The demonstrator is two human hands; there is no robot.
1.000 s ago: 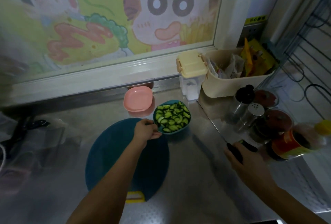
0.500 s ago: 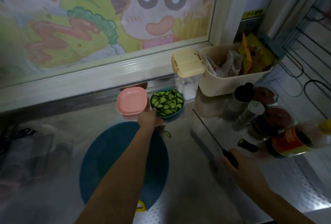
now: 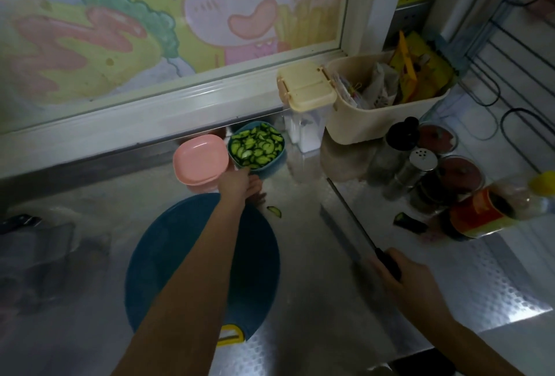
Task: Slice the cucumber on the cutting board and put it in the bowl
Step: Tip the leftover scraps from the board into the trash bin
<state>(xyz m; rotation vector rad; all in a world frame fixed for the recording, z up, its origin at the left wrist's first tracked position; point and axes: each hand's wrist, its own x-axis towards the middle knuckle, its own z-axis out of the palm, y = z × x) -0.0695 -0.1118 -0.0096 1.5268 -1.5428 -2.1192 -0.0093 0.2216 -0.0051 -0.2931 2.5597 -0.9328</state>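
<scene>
Cucumber slices [image 3: 256,149], thin green half-moons with dark skin edges, filled the teal rounded-square plastic bowl [image 3: 280,154]. It stood on the dimpled stainless-steel desk [image 3: 315,300] at 12 o'clock from the round dark-blue cutting board [image 3: 168,255], just beside a pink rounded-square plastic plate [image 3: 200,160] at the bowl's 9 o'clock.

With the bowl heaped, slicing looked done, and the step in hand seemed to be parking the bowl at the back of the desk. The left hand [image 3: 237,183] reached across the board and touched the bowl at its 6 o'clock edge. Whether its fingers pinched the rim or only pushed it could not be told. Done well, the bowl would be kept level and let go gently, because the glossy wet slices sat close to the rim and light plastic would likely skid on smooth steel.

One stray cucumber slice [image 3: 274,211] lay on the desk at the board's 1 o'clock, just off its edge, and probably belonged in the bowl too. A dark stubby cucumber end piece [image 3: 410,223] lay well apart, toward 3 o'clock.

The right hand [image 3: 411,282] had its fingers clenched round the black handle of a long, narrow steel knife [image 3: 354,219], its blade aimed toward 11 o'clock and clear of the left arm. Keeping it there seemed wise.
</scene>
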